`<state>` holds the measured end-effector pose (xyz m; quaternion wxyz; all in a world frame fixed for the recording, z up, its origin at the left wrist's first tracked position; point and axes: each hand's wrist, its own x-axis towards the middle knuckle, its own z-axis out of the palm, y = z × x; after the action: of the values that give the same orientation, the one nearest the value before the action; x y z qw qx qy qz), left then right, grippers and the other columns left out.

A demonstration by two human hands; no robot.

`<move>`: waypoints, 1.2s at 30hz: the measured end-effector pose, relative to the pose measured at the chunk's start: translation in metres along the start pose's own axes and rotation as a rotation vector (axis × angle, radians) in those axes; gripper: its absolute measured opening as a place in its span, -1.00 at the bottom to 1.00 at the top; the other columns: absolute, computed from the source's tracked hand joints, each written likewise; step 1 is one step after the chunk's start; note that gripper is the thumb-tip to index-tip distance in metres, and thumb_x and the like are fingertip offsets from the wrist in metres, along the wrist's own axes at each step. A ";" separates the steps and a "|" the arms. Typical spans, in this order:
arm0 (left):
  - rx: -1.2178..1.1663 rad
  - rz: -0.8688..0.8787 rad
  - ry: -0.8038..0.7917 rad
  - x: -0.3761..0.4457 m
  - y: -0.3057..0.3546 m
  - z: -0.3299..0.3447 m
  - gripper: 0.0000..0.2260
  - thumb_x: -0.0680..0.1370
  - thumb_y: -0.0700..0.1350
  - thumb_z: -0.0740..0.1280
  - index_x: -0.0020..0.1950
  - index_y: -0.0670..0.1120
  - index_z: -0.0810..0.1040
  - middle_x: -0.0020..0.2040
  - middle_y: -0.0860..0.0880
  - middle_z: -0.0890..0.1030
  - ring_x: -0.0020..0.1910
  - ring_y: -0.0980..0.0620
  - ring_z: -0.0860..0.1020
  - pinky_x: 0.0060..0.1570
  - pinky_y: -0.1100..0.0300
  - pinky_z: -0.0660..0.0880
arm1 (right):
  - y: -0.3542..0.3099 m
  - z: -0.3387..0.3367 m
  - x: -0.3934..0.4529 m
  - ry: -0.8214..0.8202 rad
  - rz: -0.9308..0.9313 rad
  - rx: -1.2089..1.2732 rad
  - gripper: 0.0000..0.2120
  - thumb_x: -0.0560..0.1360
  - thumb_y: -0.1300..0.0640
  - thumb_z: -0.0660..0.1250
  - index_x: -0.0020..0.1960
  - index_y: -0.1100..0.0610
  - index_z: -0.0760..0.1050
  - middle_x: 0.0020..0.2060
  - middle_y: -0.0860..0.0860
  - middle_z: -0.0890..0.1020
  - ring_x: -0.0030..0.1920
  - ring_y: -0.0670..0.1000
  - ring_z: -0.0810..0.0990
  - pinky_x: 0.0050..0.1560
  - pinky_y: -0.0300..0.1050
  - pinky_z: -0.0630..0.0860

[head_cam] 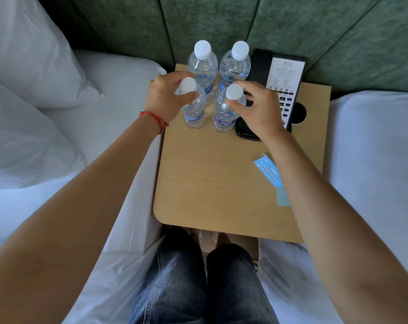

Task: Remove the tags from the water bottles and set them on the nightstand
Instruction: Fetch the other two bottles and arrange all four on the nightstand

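Several clear water bottles with white caps stand upright at the back of the wooden nightstand (205, 188). My left hand (165, 99) grips the neck of the front left bottle (195, 113). My right hand (259, 108) grips the neck of the front right bottle (226, 113). Two more bottles stand behind them, the back left bottle (203, 64) and the back right bottle (235, 64), with no hand on them. A light blue paper tag (267, 170) lies flat on the nightstand's right side, partly under my right forearm. A second pale tag (282, 196) lies just below it.
A black desk phone (287, 90) sits at the nightstand's back right, right behind my right hand. White bedding and pillows (34, 113) lie to the left, another white bed (373, 148) to the right. A green padded headboard (198, 19) runs behind. My legs stand below the nightstand's front edge.
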<state>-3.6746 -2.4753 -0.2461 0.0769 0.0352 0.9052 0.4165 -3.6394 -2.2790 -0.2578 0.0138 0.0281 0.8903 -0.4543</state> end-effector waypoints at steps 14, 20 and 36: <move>-0.081 -0.091 0.195 -0.006 -0.004 0.021 -0.68 0.35 -0.11 0.49 0.08 -0.14 0.61 -0.01 -0.08 0.66 -0.06 0.13 0.53 0.02 0.28 0.47 | 0.007 0.010 0.001 0.080 0.070 0.114 -0.66 0.36 0.13 0.46 0.11 0.19 0.58 0.02 0.07 0.67 0.04 0.01 0.61 0.09 0.04 0.55; -0.133 -0.069 0.187 -0.004 0.010 0.031 -0.70 0.35 -0.12 0.49 0.05 -0.15 0.62 -0.04 -0.05 0.67 -0.07 0.10 0.56 -0.01 0.31 0.49 | 0.004 0.010 0.007 0.125 0.078 0.105 -0.69 0.35 0.10 0.45 0.07 0.14 0.60 -0.03 0.01 0.67 -0.02 -0.04 0.61 0.04 -0.02 0.56; -0.096 -0.047 0.148 0.006 0.002 0.028 -0.68 0.38 -0.13 0.47 0.11 -0.16 0.59 0.03 -0.08 0.65 -0.04 0.08 0.54 -0.06 0.50 0.39 | 0.002 0.016 0.010 0.154 0.075 0.053 -0.67 0.35 0.09 0.45 0.10 0.13 0.58 0.01 0.03 0.66 0.00 -0.03 0.61 0.02 -0.02 0.56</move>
<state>-3.6762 -2.4522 -0.2634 0.0211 -0.0207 0.8880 0.4589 -3.6497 -2.2904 -0.2693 -0.0382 0.0966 0.8747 -0.4734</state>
